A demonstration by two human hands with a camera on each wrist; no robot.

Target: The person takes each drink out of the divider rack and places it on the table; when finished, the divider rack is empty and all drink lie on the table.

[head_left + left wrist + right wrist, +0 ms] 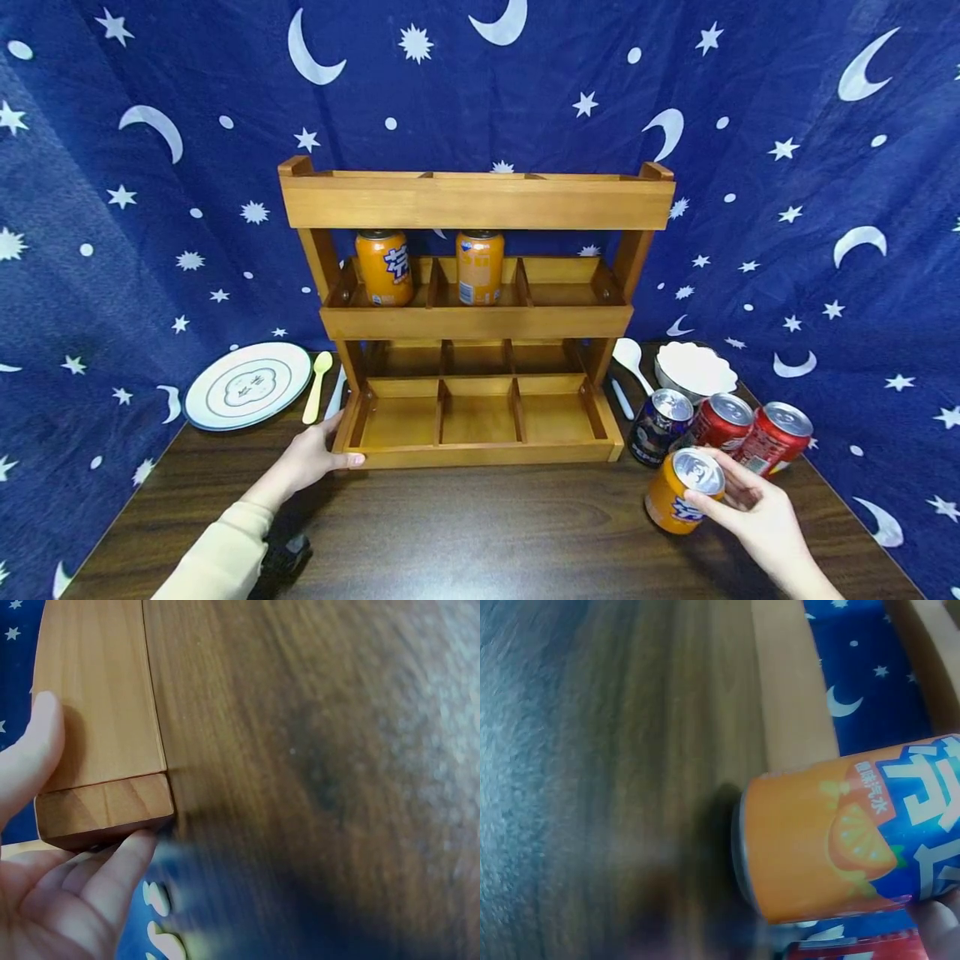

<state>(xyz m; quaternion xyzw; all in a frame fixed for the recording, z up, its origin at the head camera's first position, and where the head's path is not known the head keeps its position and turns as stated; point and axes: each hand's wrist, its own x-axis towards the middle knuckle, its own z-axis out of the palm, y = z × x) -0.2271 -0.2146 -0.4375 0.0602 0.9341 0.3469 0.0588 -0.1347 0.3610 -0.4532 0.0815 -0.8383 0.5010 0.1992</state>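
Dark wood-grain bench [465,542], bearing a wooden rack [480,322]. My left hand [309,456] grips the rack's lower left corner; my right hand [765,518] holds an orange drink can [663,500], right of the rack, just in front of a dark can [649,435] and two red cans [768,440]. Two similar orange cans [480,271] stand in the rack's left and centre compartments, below the top tier.

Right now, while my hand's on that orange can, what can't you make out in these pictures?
Orange can in your right hand: its top is cut off by the right-wrist view's right edge.
Rack, top tier: in the head view, its front board hides the floor.
Left red can: head view, label partly hidden by the dark can.
Black object beside the left sleeve: head view, too dark to identify.
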